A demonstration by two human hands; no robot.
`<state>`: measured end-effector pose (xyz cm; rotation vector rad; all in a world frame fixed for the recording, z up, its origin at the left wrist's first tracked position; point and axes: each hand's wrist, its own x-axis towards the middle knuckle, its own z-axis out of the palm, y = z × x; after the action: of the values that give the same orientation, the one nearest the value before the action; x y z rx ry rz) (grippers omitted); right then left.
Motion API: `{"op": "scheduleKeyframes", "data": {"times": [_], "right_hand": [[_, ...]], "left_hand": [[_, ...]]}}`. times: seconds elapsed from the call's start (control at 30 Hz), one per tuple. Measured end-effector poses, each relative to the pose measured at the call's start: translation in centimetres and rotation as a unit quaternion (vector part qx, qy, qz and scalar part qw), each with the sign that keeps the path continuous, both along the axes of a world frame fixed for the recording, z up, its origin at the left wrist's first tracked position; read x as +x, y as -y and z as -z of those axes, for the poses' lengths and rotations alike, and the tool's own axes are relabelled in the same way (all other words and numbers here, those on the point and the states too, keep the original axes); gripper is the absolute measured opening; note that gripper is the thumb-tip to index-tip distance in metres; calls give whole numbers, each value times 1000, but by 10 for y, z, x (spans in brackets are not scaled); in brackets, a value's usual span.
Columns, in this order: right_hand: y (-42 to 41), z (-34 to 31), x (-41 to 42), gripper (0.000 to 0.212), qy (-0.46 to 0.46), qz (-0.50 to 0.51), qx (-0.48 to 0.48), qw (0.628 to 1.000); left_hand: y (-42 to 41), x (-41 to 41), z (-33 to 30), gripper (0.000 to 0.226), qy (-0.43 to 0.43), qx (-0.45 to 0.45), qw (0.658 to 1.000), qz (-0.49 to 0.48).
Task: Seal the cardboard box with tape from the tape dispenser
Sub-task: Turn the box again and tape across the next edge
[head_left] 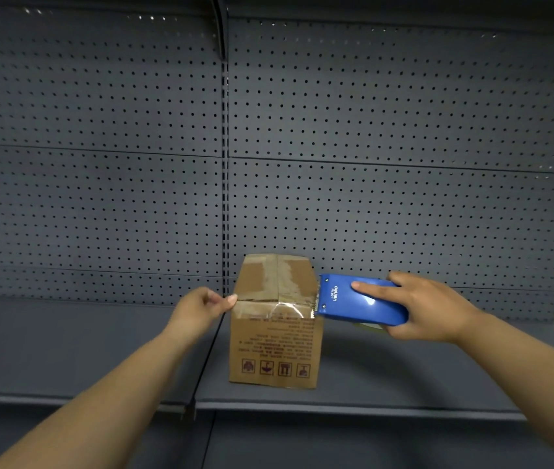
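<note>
A small brown cardboard box [275,353] stands on the grey shelf, its flaps closed and its printed text upside down. Clear tape [279,308] runs across its front top edge, from my left hand to the dispenser. My left hand [201,308] pinches the tape's free end at the box's upper left corner. In my right hand [427,308] is the blue tape dispenser [360,304], its toothed mouth against the box's upper right corner and my index finger lying along its top.
The box stands on a dark grey metal shelf [387,377] with a seam to its left. A grey pegboard back wall [370,147] rises right behind it. A lower shelf edge [353,407] runs in front.
</note>
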<state>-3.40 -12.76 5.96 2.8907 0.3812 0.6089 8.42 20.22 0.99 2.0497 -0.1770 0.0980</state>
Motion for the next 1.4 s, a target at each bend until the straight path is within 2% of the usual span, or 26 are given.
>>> {"op": "scheduleKeyframes", "data": {"times": [0.07, 0.1, 0.17, 0.2, 0.27, 0.33, 0.4, 0.47, 0.6, 0.7, 0.9, 1.07, 1.23, 1.4], "right_hand": [[1, -1, 1, 75, -1, -1, -4, 1000], [1, -1, 2, 76, -3, -2, -4, 1000], [3, -2, 2, 77, 0, -3, -2, 1000], [3, -1, 2, 77, 1, -4, 0, 1000], [3, -1, 2, 78, 3, -4, 2, 1000], [3, -1, 1, 77, -1, -7, 4, 1000], [4, -3, 1, 76, -9, -7, -4, 1000], [6, -4, 2, 74, -13, -8, -12, 1000], [12, -2, 7, 77, -22, -16, -4, 1000], [15, 2, 12, 82, -29, -23, -1, 999], [15, 6, 17, 78, -55, -38, 10, 998], [27, 10, 13, 73, -53, -51, 29, 997], [41, 21, 10, 78, -50, -53, 42, 996], [46, 27, 11, 76, -37, -58, 53, 996]], "left_hand": [[-1, 1, 4, 35, 119, 125, 985, -27], [-2, 1, 4, 39, 184, 189, 964, -34], [-2, 0, 0, 43, 323, 303, 896, -21], [1, -2, -2, 45, 375, 335, 864, 1], [15, -7, -9, 46, 428, 360, 827, 54], [38, -12, -16, 52, 425, 372, 818, 111], [59, -14, -19, 70, 383, 390, 824, 151], [68, -9, -16, 78, 345, 433, 815, 170], [68, 1, -1, 80, 367, 462, 792, 157], [69, 5, 3, 85, 367, 469, 790, 146], [59, 10, 8, 55, 348, 460, 807, 126], [60, 4, 5, 70, 333, 463, 808, 148], [62, 4, 5, 54, 331, 475, 806, 125], [62, 1, 5, 59, 332, 453, 818, 124]]}}
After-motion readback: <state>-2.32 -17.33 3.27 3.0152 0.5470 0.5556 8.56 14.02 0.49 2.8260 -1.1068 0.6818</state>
